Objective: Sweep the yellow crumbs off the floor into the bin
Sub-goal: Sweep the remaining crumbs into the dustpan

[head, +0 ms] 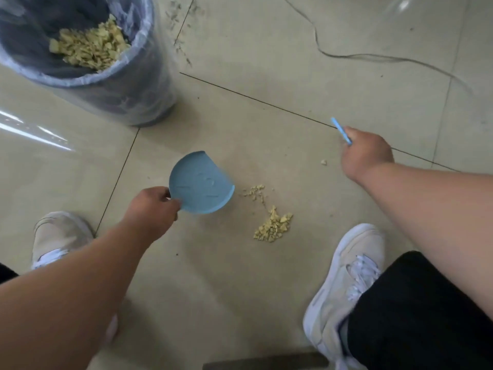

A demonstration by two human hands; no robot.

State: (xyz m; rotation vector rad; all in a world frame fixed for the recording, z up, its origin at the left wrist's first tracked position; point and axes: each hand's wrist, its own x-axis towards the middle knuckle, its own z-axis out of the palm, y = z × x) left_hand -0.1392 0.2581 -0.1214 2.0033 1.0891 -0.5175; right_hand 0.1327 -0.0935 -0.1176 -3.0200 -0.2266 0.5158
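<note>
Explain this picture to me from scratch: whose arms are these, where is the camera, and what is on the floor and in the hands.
There is no machine here. A person wears one camera on the head, looking down, so you see their own arms and both shoes. The left hand grips the edge of a blue dustpan, which looks empty. The right hand grips a thin blue handle; only that end shows, so it is probably a small brush. On the tiled floor a pile of yellow crumbs lies just beside the dustpan, with one stray crumb nearer the right hand. The lined bin at the upper left already holds more crumbs. A thin cable trails across the floor.
</note>
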